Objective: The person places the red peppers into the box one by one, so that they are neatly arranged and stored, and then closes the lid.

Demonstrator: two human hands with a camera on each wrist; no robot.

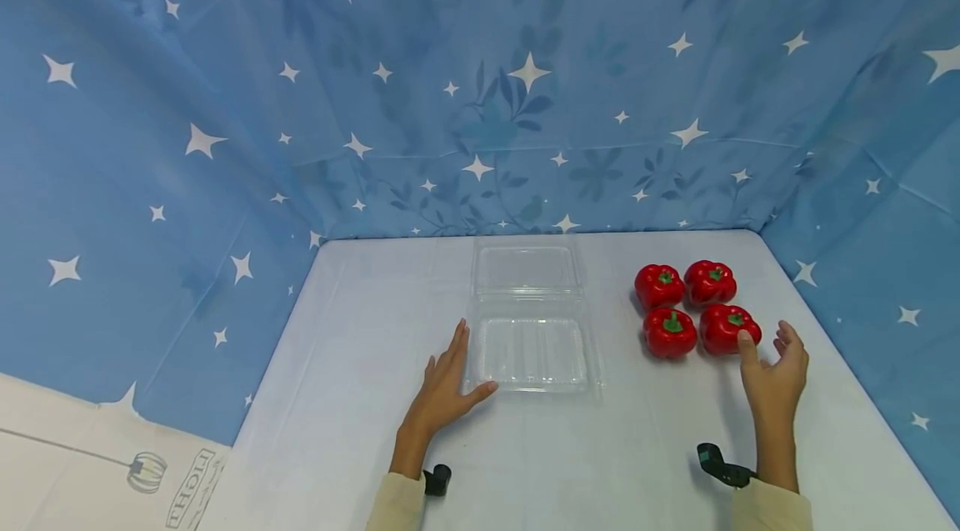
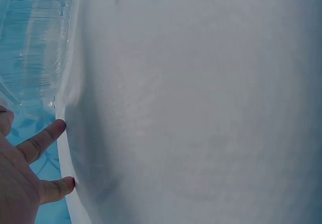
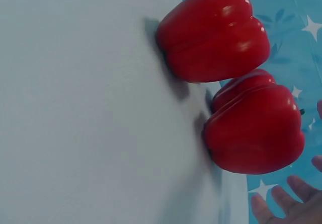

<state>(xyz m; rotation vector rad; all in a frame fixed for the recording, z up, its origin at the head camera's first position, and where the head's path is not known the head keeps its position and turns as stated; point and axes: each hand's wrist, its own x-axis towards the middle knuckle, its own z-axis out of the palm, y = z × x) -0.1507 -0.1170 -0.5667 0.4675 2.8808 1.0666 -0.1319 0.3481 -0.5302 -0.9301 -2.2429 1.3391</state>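
Note:
A clear plastic clamshell box (image 1: 532,354) lies with its lid (image 1: 527,268) folded back, away from the person. My left hand (image 1: 442,393) is at the box's left edge, fingers straight and thumb spread toward its near left corner. Several red bell peppers stand grouped to the right: a near right one (image 1: 722,329), a near left one (image 1: 670,333), a far left one (image 1: 659,287) and a far right one (image 1: 709,282). Beside the near right pepper, my right hand (image 1: 776,373) has its thumb and fingers spread apart, thumb overlapping the pepper in the head view.
A white-covered table (image 1: 360,348) carries everything. Blue star-patterned cloth (image 1: 487,97) rises behind the table and along both sides. Each wrist wears a small black camera, the left one (image 1: 437,481) and the right one (image 1: 723,466).

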